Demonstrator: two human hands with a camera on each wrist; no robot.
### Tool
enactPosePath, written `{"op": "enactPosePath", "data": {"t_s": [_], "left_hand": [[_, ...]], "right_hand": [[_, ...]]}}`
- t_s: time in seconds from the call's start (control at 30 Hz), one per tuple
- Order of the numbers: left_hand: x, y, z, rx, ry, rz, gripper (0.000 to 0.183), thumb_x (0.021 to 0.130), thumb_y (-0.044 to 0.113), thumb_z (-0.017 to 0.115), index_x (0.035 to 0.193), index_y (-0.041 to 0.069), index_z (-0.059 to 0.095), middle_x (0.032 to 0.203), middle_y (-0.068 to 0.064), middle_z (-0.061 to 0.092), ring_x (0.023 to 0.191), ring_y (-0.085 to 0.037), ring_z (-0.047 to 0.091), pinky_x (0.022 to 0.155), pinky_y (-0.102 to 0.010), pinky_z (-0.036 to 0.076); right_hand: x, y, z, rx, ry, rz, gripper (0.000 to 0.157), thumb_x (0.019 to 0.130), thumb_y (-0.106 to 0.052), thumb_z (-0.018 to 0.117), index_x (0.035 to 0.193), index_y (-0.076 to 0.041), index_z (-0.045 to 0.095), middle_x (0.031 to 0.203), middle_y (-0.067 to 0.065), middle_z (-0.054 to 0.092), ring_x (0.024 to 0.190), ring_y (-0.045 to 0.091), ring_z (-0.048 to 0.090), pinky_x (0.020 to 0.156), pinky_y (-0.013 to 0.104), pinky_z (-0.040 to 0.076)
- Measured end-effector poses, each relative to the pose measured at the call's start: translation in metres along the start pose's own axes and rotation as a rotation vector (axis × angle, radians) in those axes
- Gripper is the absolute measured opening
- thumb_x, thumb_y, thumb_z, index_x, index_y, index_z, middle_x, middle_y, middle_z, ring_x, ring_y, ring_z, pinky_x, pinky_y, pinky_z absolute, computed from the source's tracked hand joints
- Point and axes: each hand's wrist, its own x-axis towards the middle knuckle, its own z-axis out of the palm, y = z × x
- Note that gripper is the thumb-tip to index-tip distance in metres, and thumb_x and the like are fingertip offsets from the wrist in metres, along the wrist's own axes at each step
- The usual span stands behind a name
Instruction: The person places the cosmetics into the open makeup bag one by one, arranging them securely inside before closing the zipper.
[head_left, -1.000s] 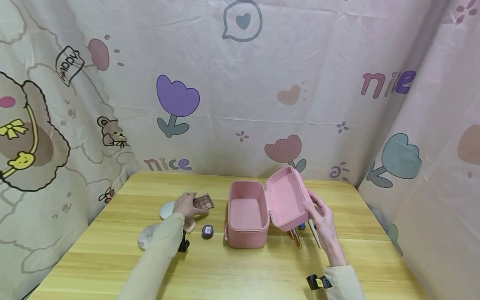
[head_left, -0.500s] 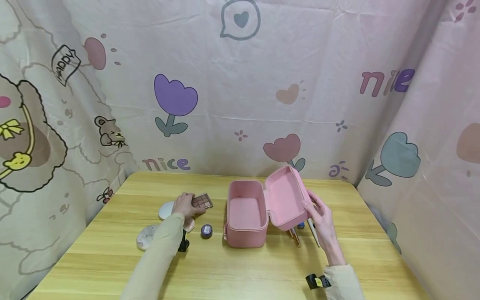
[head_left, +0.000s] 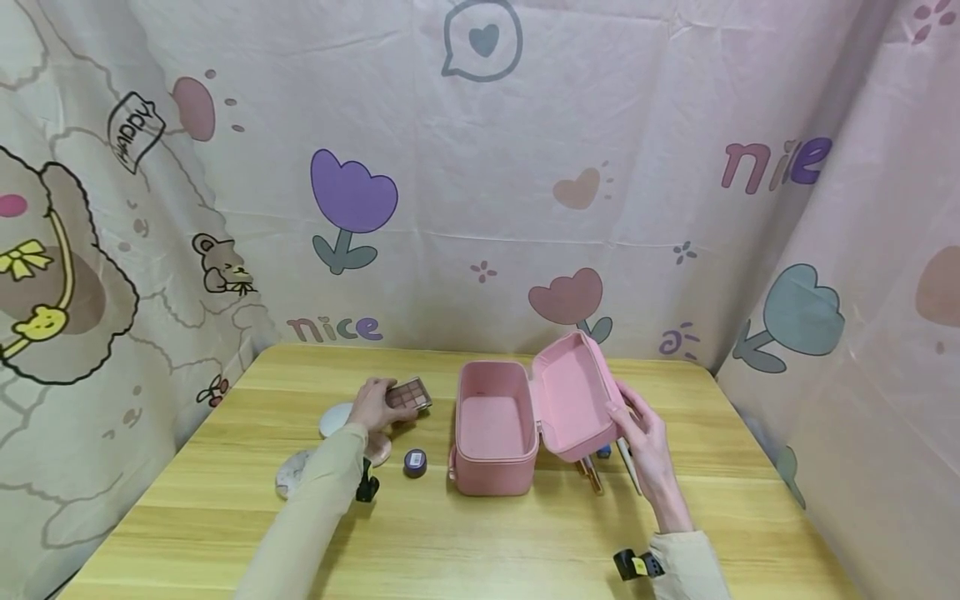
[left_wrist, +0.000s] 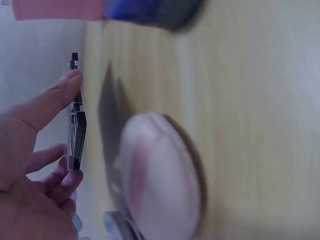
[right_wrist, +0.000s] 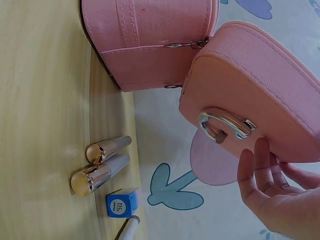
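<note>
In the head view my left hand [head_left: 372,406] holds an eyeshadow palette [head_left: 410,395] between thumb and fingers, left of a pink cosmetic case [head_left: 495,475]. The left wrist view shows the palette [left_wrist: 76,135] edge-on, off the wooden table with its shadow below. A pale pink oval puff-like item [left_wrist: 160,180] lies under that hand. On the other side my right hand [head_left: 643,437] grips the outer edge of the case's raised lid [head_left: 576,392]. The lid's metal handle [right_wrist: 227,122] shows in the right wrist view. Inside, the case's visible floor is bare.
A small purple jar [head_left: 415,462] stands left of the case. Further left lie a white disc [head_left: 334,419] and a marbled round item [head_left: 291,475]. Near the lid are gold-capped tubes [right_wrist: 95,180], a blue box [right_wrist: 120,204] and a white stick [head_left: 628,465].
The left hand has shifted slightly back and up with the palette, a little toward the case. My right hand and the lid stay in place.
</note>
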Motion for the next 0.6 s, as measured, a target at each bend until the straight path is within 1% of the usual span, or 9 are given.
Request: {"op": "enactPosePath", "data": {"t_s": [0.13, 0.23, 0.3, 0.4, 0.6], "left_hand": [[0.002, 0.01, -0.004, -0.051, 0.005, 0.026, 0.085, 0.08, 0.03, 0.084, 0.145, -0.008, 0.044, 0.138, -0.032, 0.047, 0.129, -0.046, 0.045, 0.114, -0.062, 0.04], [0.001, 0.021, -0.008, -0.077, 0.006, 0.04, 0.083, 0.08, 0.028, 0.084, 0.144, -0.007, 0.045, 0.137, -0.031, 0.048, 0.129, -0.045, 0.045, 0.113, -0.062, 0.04], [0.0, 0.029, -0.01, -0.083, 0.005, 0.052, 0.081, 0.08, 0.027, 0.084, 0.144, -0.007, 0.046, 0.137, -0.031, 0.049, 0.129, -0.045, 0.045, 0.114, -0.061, 0.04], [0.0, 0.038, -0.013, -0.079, 0.011, 0.069, 0.079, 0.08, 0.025, 0.084, 0.142, -0.007, 0.048, 0.136, -0.032, 0.049, 0.129, -0.045, 0.045, 0.115, -0.06, 0.04], [0.001, 0.049, -0.018, -0.065, 0.012, 0.081, 0.078, 0.082, 0.027, 0.083, 0.142, -0.007, 0.048, 0.136, -0.03, 0.048, 0.128, -0.044, 0.045, 0.115, -0.058, 0.04]], "right_hand": [[0.0, 0.001, 0.0, 0.004, -0.003, -0.007, 0.054, 0.103, -0.012, 0.053, 0.152, 0.004, 0.036, 0.134, -0.008, 0.052, 0.112, -0.002, 0.06, 0.094, 0.013, 0.053], [0.0, 0.001, -0.001, 0.007, -0.005, -0.01, 0.054, 0.103, -0.012, 0.053, 0.151, 0.004, 0.037, 0.133, -0.009, 0.053, 0.112, -0.002, 0.06, 0.094, 0.013, 0.053], [0.0, 0.001, -0.001, 0.011, -0.006, -0.013, 0.054, 0.103, -0.011, 0.052, 0.152, 0.005, 0.036, 0.133, -0.008, 0.052, 0.113, -0.002, 0.06, 0.093, 0.013, 0.054], [-0.001, 0.001, -0.001, 0.02, -0.013, -0.015, 0.055, 0.103, -0.012, 0.052, 0.153, 0.006, 0.034, 0.137, -0.003, 0.049, 0.113, -0.002, 0.06, 0.093, 0.013, 0.054], [-0.001, 0.001, -0.001, 0.027, -0.03, -0.012, 0.057, 0.104, -0.012, 0.051, 0.154, 0.006, 0.031, 0.148, 0.012, 0.041, 0.115, -0.003, 0.06, 0.093, 0.012, 0.054]]}}
